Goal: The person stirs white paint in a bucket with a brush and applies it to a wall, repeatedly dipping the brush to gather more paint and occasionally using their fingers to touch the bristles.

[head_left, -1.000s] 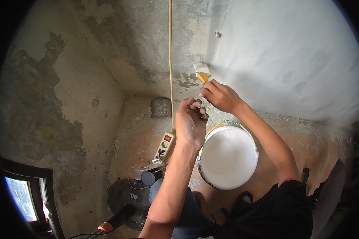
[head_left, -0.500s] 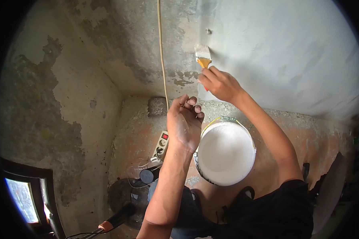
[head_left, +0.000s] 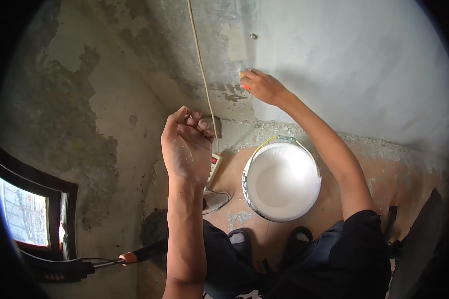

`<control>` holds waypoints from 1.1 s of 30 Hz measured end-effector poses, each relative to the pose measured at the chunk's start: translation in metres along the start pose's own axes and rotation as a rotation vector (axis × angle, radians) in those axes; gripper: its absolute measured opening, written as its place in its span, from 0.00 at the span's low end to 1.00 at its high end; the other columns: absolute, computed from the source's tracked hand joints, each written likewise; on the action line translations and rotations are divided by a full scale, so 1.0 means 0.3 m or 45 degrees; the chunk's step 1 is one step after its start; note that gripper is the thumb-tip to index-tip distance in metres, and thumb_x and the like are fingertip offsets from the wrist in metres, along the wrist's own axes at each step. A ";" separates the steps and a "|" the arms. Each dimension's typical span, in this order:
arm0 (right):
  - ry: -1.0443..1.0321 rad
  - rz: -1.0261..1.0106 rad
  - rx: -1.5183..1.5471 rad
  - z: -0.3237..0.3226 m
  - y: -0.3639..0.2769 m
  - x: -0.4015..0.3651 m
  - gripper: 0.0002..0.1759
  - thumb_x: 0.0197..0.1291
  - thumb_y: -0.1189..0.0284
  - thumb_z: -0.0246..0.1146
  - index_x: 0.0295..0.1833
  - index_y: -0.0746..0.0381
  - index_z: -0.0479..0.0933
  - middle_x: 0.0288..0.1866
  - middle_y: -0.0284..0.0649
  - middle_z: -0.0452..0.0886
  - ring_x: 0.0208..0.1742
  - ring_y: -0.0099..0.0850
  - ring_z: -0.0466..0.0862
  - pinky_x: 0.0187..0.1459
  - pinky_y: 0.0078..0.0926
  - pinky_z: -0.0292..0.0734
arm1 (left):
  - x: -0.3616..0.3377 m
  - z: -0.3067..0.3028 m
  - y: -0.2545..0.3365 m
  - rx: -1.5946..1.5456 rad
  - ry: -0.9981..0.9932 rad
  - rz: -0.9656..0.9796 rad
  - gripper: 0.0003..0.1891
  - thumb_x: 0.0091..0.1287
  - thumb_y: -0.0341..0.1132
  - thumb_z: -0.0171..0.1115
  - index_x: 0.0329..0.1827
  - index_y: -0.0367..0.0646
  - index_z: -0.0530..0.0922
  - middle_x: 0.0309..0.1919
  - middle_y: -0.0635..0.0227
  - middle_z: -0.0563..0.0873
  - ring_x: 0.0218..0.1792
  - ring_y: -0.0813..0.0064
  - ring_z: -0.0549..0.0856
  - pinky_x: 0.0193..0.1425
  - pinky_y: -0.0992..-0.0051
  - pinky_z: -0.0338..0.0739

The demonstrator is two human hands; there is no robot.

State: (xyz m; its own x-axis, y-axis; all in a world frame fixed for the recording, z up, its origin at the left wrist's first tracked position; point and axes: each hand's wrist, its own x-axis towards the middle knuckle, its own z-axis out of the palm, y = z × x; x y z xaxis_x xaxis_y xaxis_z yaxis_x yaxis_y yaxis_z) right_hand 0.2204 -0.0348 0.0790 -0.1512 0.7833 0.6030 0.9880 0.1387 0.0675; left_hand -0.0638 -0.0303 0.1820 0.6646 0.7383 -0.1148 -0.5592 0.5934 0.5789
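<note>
My right hand [head_left: 265, 89] is closed on a paintbrush [head_left: 247, 87] against the wall, at the border between white paint and bare grey plaster. Only bits of its orange and yellow handle show; the bristles are hidden. My left hand [head_left: 187, 144] is raised, palm up, with fingers loosely curled and nothing in it. White smears mark the palm. Below and between my hands, a bucket [head_left: 248, 203] stands on the floor, its wire handle resting up at the back. White paint [head_left: 284, 182] is inside it.
A pale cable [head_left: 203, 70] hangs down the wall to a power strip [head_left: 214, 167], partly behind my left wrist. A dark-framed window [head_left: 25, 209] is at lower left, near a black pole with a copper-coloured collar [head_left: 128, 257]. My feet [head_left: 238, 237] are below the bucket.
My right hand has turned and moved slightly left and up, so the bristles no longer show. My left hand has shifted left, away from the bucket. The camera view has shifted too.
</note>
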 end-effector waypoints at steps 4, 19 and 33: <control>0.433 -0.039 -0.124 -0.160 -0.046 -0.007 0.02 0.55 0.76 0.59 0.34 0.62 0.75 0.41 0.38 0.75 0.39 0.35 0.79 0.38 0.32 0.81 | -0.034 0.022 0.000 0.333 -0.049 0.187 0.04 0.65 0.36 0.54 0.35 0.47 0.73 0.31 0.71 0.76 0.31 0.77 0.73 0.37 0.76 0.65; 0.463 1.064 1.016 -0.201 0.012 -0.206 0.16 0.55 0.64 0.67 0.27 0.67 0.78 0.19 0.41 0.79 0.22 0.29 0.79 0.31 0.26 0.73 | 0.403 0.004 -0.109 0.568 -0.094 -0.524 0.10 0.68 0.43 0.52 0.36 0.46 0.73 0.36 0.68 0.80 0.36 0.72 0.79 0.42 0.71 0.74; -0.236 0.802 1.246 -0.240 0.043 -0.213 0.09 0.54 0.71 0.66 0.34 0.66 0.79 0.31 0.37 0.82 0.28 0.22 0.80 0.35 0.21 0.78 | 0.524 -0.112 -0.251 2.105 -0.337 -0.188 0.17 0.66 0.45 0.58 0.47 0.40 0.74 0.39 0.68 0.80 0.36 0.77 0.79 0.41 0.77 0.75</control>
State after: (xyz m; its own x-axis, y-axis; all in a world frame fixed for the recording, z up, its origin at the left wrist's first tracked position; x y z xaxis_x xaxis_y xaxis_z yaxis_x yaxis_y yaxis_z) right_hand 0.2450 -0.1267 0.0987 0.2731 0.9446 0.1822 0.4577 0.0390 -0.8882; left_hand 0.0659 0.0519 0.0932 0.8158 0.5383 -0.2116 0.4816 -0.4296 0.7639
